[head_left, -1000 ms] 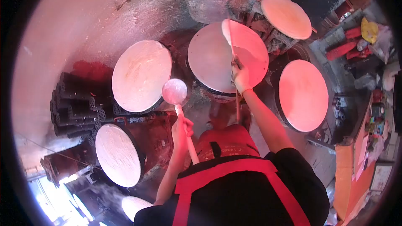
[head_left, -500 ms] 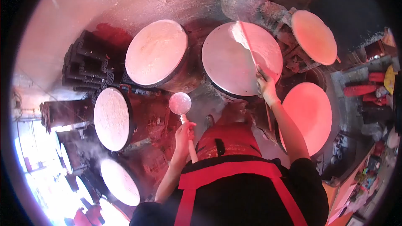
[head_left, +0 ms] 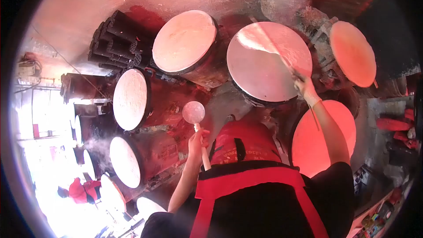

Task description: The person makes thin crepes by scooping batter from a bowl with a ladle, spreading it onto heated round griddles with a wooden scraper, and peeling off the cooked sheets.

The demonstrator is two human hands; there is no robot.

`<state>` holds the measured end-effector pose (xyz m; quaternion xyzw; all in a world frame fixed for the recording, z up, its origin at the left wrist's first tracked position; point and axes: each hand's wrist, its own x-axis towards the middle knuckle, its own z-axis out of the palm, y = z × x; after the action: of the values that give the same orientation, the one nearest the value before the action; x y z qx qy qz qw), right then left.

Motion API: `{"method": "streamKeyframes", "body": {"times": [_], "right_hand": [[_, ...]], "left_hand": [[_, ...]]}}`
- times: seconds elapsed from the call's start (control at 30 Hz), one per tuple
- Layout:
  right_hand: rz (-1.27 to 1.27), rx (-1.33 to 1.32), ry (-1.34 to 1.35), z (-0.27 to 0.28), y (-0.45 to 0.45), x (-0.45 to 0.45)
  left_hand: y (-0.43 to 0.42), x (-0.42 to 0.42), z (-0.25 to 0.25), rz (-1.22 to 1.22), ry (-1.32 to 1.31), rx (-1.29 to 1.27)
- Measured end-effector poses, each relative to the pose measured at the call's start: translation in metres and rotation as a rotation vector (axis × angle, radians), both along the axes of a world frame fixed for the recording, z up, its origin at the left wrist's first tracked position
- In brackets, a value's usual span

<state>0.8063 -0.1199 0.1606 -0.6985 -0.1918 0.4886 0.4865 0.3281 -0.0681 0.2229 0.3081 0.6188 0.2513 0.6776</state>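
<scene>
My left hand (head_left: 198, 143) is wrapped around the pale handle of a ladle (head_left: 194, 112), its round bowl raised beside my apron. My right hand (head_left: 304, 86) grips a long thin stick (head_left: 274, 46), which lies slantwise across the large round griddle (head_left: 260, 79) in front of me. Along the stick's left side, near the far rim, spreads a band of wet white batter (head_left: 255, 39). The near left part of the griddle looks smooth and greyish; whether a thin layer coats it I cannot tell.
Round griddles stand around me: one at far left (head_left: 187, 42), one at left (head_left: 130, 100), a reddish one (head_left: 324, 141) under my right forearm and another at far right (head_left: 352, 53). Black honeycomb coal cylinders (head_left: 116, 39) are stacked at the wall. A person in red (head_left: 83, 190) is at lower left.
The camera view has shifted, moving the griddles within the picture. The stick lies at a flatter slant, and the batter band along it looks wider. My left hand still holds the ladle raised.
</scene>
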Motion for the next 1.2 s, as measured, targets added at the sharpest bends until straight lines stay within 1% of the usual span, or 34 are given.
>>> {"method": "streamKeyframes", "body": {"times": [0.03,0.1,0.17,0.2,0.23,0.27,0.3,0.37,0.4,0.43,0.47,0.5,0.57,0.6,0.63,0.7,0.77,0.83,0.87,0.9,0.93,0.97,1.0,1.07,1.13,1.17,1.2], "right_hand": [[0.097,-0.022,0.061,0.005,-0.004,-0.005],[0.207,0.042,0.160,0.017,-0.027,-0.008],[0.295,0.084,0.252,0.019,-0.059,0.008],[0.277,0.023,0.203,0.008,-0.063,0.029],[0.257,-0.045,0.159,0.011,-0.061,0.037],[0.267,0.048,0.110,0.018,-0.060,0.049],[0.246,0.076,0.020,-0.022,-0.046,0.071],[0.008,0.076,-0.002,0.020,-0.010,0.044],[0.099,0.052,0.016,0.010,-0.001,0.042],[0.190,0.023,0.036,0.018,0.003,0.028],[0.249,-0.021,0.066,0.031,-0.012,0.011],[0.326,0.073,0.101,-0.005,-0.030,0.007],[0.321,0.189,0.198,-0.017,-0.081,-0.017],[0.314,0.103,0.173,0.009,-0.108,-0.030],[0.298,0.118,0.266,0.023,-0.131,-0.036],[0.134,0.139,0.263,-0.010,-0.152,-0.042],[-0.312,0.257,0.166,0.010,-0.128,-0.082],[-0.588,0.172,-0.009,0.005,-0.089,-0.110],[-0.533,0.203,0.009,-0.018,-0.082,-0.121],[-0.421,0.218,0.030,-0.034,-0.085,-0.135],[-0.308,0.235,0.049,-0.025,-0.083,-0.154],[-0.254,0.193,-0.020,-0.013,-0.098,-0.183],[-0.200,0.151,-0.091,0.024,-0.108,-0.217],[-0.154,0.043,-0.191,0.033,-0.131,-0.265],[-0.074,-0.157,-0.356,0.036,-0.147,-0.303],[-0.251,0.010,-0.408,0.024,-0.135,-0.323],[-0.426,0.180,-0.460,-0.003,-0.112,-0.345]], "left_hand": [[-0.007,0.000,0.003,0.023,0.012,-0.020],[-0.023,-0.004,0.001,0.068,0.029,-0.049],[-0.041,-0.016,-0.021,0.105,0.033,-0.056],[-0.049,-0.025,-0.028,0.105,-0.094,-0.061],[-0.055,-0.021,-0.020,0.116,0.006,-0.048],[-0.064,-0.013,-0.011,0.125,0.108,-0.037],[-0.071,-0.005,0.000,0.128,0.208,-0.022],[-0.078,0.003,0.016,0.139,0.117,-0.032],[-0.079,0.004,0.022,0.125,0.064,-0.048],[-0.081,0.003,0.025,0.112,0.014,-0.070],[-0.080,0.004,0.025,0.136,0.029,-0.049],[-0.074,0.002,0.021,0.121,0.031,-0.052],[-0.064,-0.008,0.005,0.095,0.030,-0.069],[-0.058,-0.013,-0.002,0.042,-0.018,-0.028],[-0.052,-0.011,0.003,0.003,-0.013,-0.030],[-0.038,-0.003,0.018,-0.079,-0.001,-0.039],[-0.019,-0.002,0.019,-0.146,0.006,-0.027],[0.004,-0.012,0.019,-0.228,-0.032,-0.035],[0.020,-0.026,0.008,-0.313,-0.042,-0.013],[0.035,-0.033,0.009,-0.364,-0.040,0.003],[0.048,-0.038,0.011,-0.413,-0.040,0.016],[0.060,-0.047,0.010,-0.457,-0.044,0.025],[0.076,-0.061,0.000,-0.502,-0.081,0.034],[0.098,-0.079,-0.002,-0.540,-0.048,0.053],[0.115,-0.101,-0.010,-0.568,-0.024,0.070],[0.122,-0.117,-0.013,-0.583,-0.011,0.078],[0.128,-0.132,-0.016,-0.598,0.001,0.088]]}}
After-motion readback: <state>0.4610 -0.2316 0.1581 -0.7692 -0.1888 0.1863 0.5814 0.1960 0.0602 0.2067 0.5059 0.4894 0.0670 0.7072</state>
